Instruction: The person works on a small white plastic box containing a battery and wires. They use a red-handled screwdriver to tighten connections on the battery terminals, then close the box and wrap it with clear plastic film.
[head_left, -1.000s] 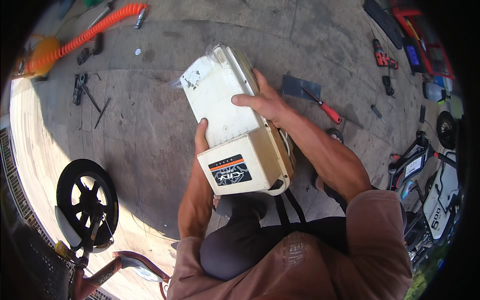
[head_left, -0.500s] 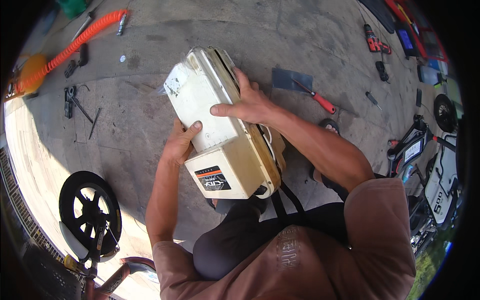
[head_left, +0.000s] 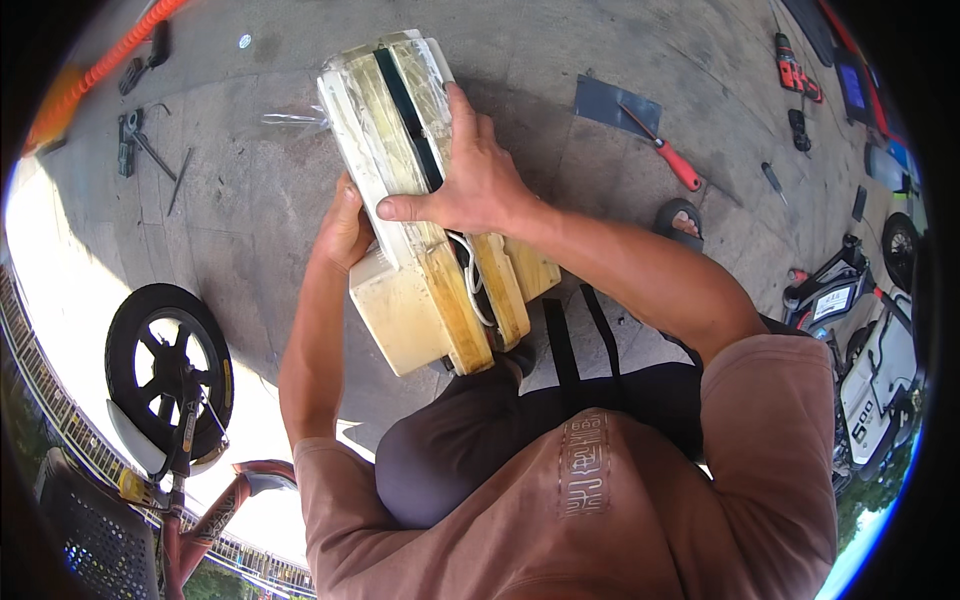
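Observation:
Between my hands is a bulky, yellowed white plastic battery case [head_left: 400,300], tilted with its seamed side facing up. A dark gap runs along its length, and a white cable [head_left: 476,280] loops out of the gap near the close end. Clear tape [head_left: 365,95] wraps the far end, with a loose piece sticking out to the left. My left hand [head_left: 345,225] grips the left side, its fingers hidden beneath. My right hand [head_left: 475,180] lies across the seamed side, thumb on the white shell and fingers over the right edge.
On the concrete, right of the case, lie a dark flat sheet [head_left: 600,105], a red-handled screwdriver [head_left: 678,165] and a red drill [head_left: 790,70]. Several tools [head_left: 140,145] lie on the left. A wheel [head_left: 165,370] stands near left; a white-panelled bike [head_left: 875,400] stands right.
Both hands have rolled the battery case leftward. Its broad labelled face has turned out of view, and the seamed side with the cable now faces up. The view has shifted slightly.

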